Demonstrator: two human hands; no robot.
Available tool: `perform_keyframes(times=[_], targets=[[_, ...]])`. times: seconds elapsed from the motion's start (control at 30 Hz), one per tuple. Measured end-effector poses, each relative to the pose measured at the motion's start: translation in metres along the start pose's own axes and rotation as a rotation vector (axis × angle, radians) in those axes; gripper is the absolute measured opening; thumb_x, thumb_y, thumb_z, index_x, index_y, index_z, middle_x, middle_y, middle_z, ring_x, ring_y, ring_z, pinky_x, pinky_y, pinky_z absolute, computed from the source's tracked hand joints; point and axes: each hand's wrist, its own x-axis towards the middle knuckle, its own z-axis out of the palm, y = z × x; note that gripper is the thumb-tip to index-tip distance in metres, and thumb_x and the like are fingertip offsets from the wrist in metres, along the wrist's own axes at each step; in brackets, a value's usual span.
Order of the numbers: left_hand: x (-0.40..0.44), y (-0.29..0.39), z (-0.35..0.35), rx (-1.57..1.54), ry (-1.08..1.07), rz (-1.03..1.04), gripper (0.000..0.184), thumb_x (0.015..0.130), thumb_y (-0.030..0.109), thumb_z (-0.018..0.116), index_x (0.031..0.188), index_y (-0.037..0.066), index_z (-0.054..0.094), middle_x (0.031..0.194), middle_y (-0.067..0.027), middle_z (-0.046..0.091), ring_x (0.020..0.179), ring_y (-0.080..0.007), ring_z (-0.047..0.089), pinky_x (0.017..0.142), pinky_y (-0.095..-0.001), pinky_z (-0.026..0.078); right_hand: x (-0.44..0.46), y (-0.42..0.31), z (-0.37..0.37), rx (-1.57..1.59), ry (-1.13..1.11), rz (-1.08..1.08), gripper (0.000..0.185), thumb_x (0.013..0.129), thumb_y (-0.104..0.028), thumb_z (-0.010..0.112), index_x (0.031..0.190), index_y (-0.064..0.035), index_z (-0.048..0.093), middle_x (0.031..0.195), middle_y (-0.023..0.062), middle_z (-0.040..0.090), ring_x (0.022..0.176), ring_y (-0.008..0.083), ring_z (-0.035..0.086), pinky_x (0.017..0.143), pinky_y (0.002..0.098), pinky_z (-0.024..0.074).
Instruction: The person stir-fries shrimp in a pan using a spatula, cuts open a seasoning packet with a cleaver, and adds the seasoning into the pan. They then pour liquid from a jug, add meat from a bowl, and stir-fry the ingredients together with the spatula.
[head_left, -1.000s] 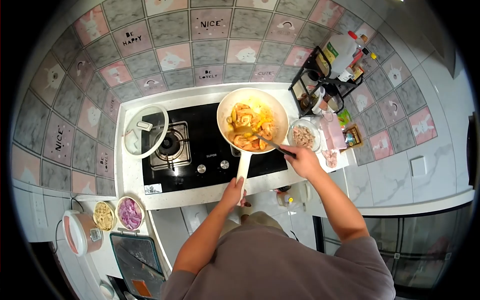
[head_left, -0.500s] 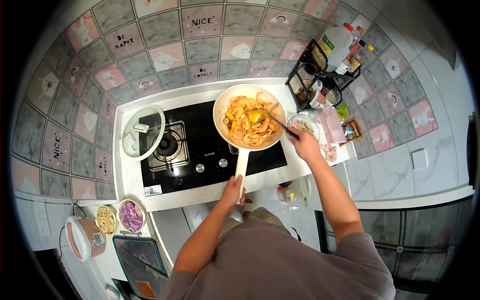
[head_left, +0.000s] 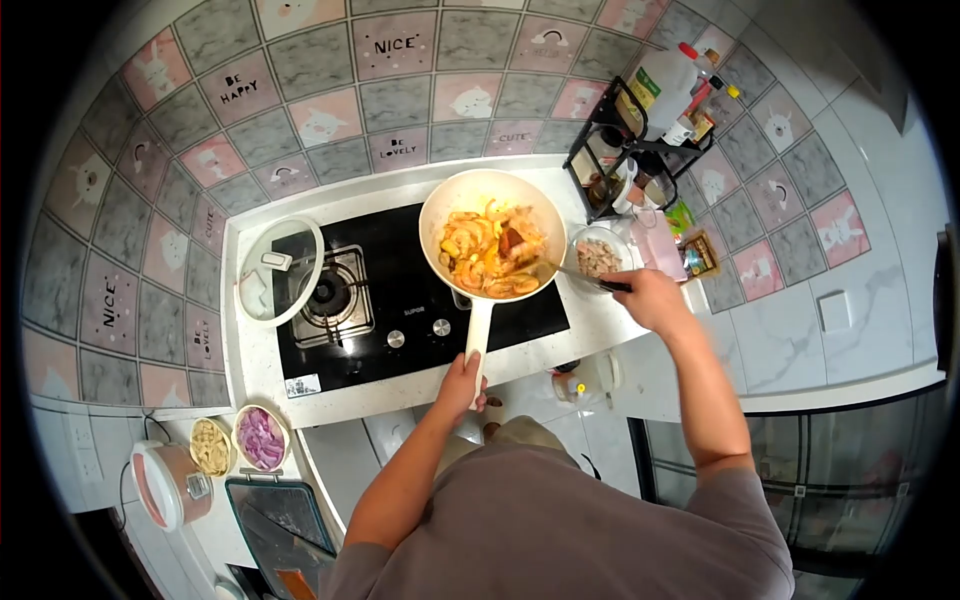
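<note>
Left hand (head_left: 461,384) wraps the handle (head_left: 480,330) of the pan (head_left: 438,215) above the cooktop (head_left: 390,270), right hand (head_left: 652,300) grips the spatula (head_left: 592,280), working end in the shrimp (head_left: 468,240); best brace pan level, scrape low, fold inward gently.

"What's on the wall (head_left: 400,102)?"
"Tiles (head_left: 478,42), grey marbled and pink, some printed with animals or words like NICE."
"And the floor (head_left: 595,425)?"
"Pale, below a white counter (head_left: 380,397)."
"At right?"
"Dark glass panels (head_left: 830,460) under a pale ledge (head_left: 850,396)."
</note>
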Motion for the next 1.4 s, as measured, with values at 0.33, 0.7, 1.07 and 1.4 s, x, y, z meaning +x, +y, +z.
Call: perform_keyframes(times=[0.33,0.7,1.07,1.4], targets=[[-0.003,0.003,0.000,0.024,0.010,0.004,0.032,0.104,0.042,0.040,0.110,0.011,0.043,0.074,-0.0037,0.049,0.045,-0.0138,0.044,0.042,-0.0312,0.040,0.031,-0.025,0.034,0.397,0.302,-0.006,0.032,0.087,-0.020,0.064,0.119,-0.0160,0.068,0.101,0.0199,0.069,0.096,0.0376,0.066,0.086,0.0433,0.0517],[-0.001,0.001,-0.002,0.008,-0.001,0.000,0.032,0.104,0.042,0.039,0.110,0.011,0.044,0.074,-0.0040,0.050,0.045,-0.0141,0.044,0.041,-0.0312,0.039,-0.027,-0.005,0.047,0.242,0.159,-0.111,0.034,0.086,-0.021,0.066,0.120,-0.0227,0.069,0.089,0.0188,0.068,0.086,0.0356,0.066,0.079,0.0436,0.0511],[-0.001,0.001,-0.001,0.017,0.004,0.008,0.033,0.104,0.043,0.039,0.103,0.010,0.042,0.072,-0.0051,0.051,0.042,-0.0145,0.045,0.039,-0.0313,0.040,0.029,-0.006,0.069,0.290,0.245,-0.003,0.034,0.086,-0.021,0.063,0.119,-0.0180,0.069,0.098,0.0222,0.069,0.094,0.0383,0.065,0.085,0.0445,0.0517],[0.000,0.002,-0.003,0.031,0.002,-0.001,0.032,0.104,0.042,0.039,0.111,0.011,0.044,0.076,-0.0047,0.050,0.044,-0.0144,0.044,0.041,-0.0316,0.040,-0.005,-0.013,0.065,0.470,0.119,-0.179,0.037,0.089,-0.022,0.063,0.125,-0.0208,0.066,0.099,0.0205,0.069,0.092,0.0363,0.066,0.083,0.0416,0.0516]])
